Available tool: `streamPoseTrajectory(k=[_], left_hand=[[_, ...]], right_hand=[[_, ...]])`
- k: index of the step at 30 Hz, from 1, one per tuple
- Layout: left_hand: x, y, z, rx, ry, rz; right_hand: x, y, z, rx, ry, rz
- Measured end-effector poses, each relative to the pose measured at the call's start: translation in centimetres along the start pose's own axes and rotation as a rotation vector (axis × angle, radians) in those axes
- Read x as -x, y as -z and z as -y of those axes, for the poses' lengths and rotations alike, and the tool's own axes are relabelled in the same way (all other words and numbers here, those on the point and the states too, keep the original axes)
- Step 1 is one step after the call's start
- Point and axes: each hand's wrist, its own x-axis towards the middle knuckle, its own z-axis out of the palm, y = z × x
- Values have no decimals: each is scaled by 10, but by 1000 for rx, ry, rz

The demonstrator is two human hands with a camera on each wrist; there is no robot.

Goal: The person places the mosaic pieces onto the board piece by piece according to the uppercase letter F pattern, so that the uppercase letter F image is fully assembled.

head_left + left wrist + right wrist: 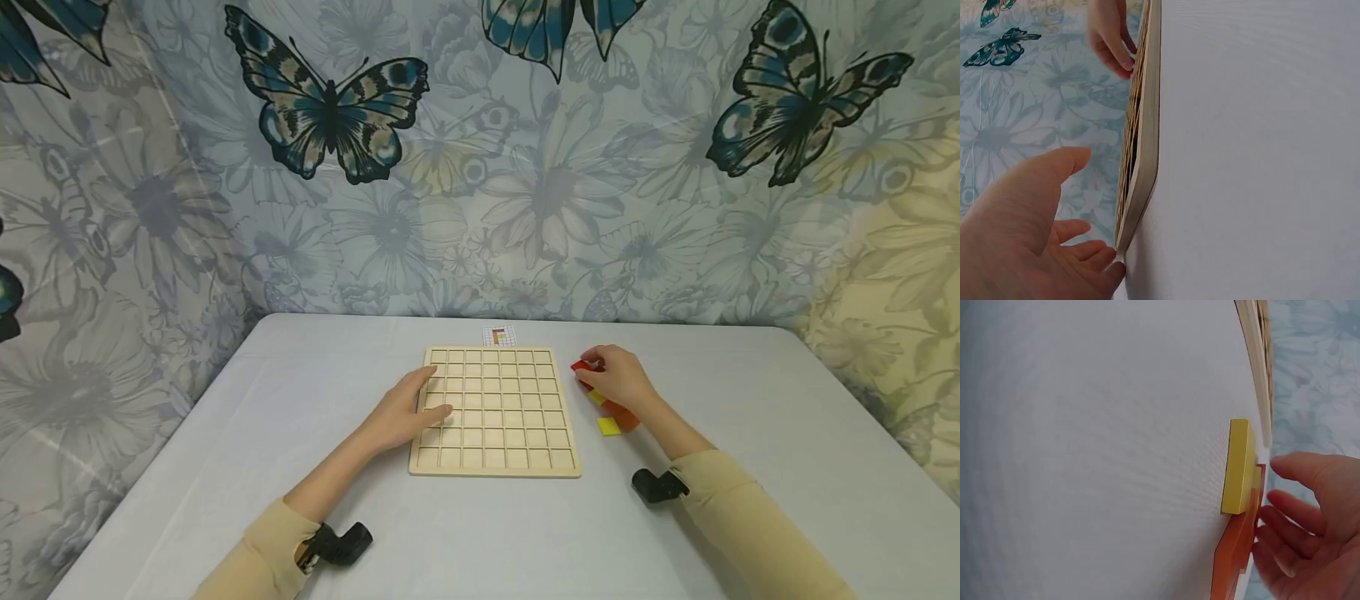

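Note:
A light wooden board with a grid of square cells lies on the table. My left hand rests at its left side, thumb and forefinger spread over the grid edge. In the left wrist view, other fingertips of the left hand are right at the board's rim. To the right of the board, my right hand pinches a red flat piece between thumb and fingers. Below that hand lie an orange piece and a yellow square; the hand partly hides the pieces.
A small card with a coloured pattern on a grid lies behind the board. The white table meets a butterfly-patterned wall covering. Black wrist cameras sit at both sleeves. The yellow block stands slightly thick on the tabletop.

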Motion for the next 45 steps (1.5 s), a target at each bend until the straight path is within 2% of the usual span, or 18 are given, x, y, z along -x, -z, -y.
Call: streamPoseTrajectory(k=[4,13,22,35,45], left_hand=[[3,0,0,15,13,52],[5,1,1,6,-15,177],[8,0,4,-127,-91,303],[11,-2,4,-212,-106,338],[12,-1,2,-214,-121,349]], right_hand=[[-3,-1,0,22,-7,8],[-8,-3,1,53,13,5],[-9,-4,0,41,11,9],[-6,0,1,38,-38,19],[-7,0,2,42,-28,0]])
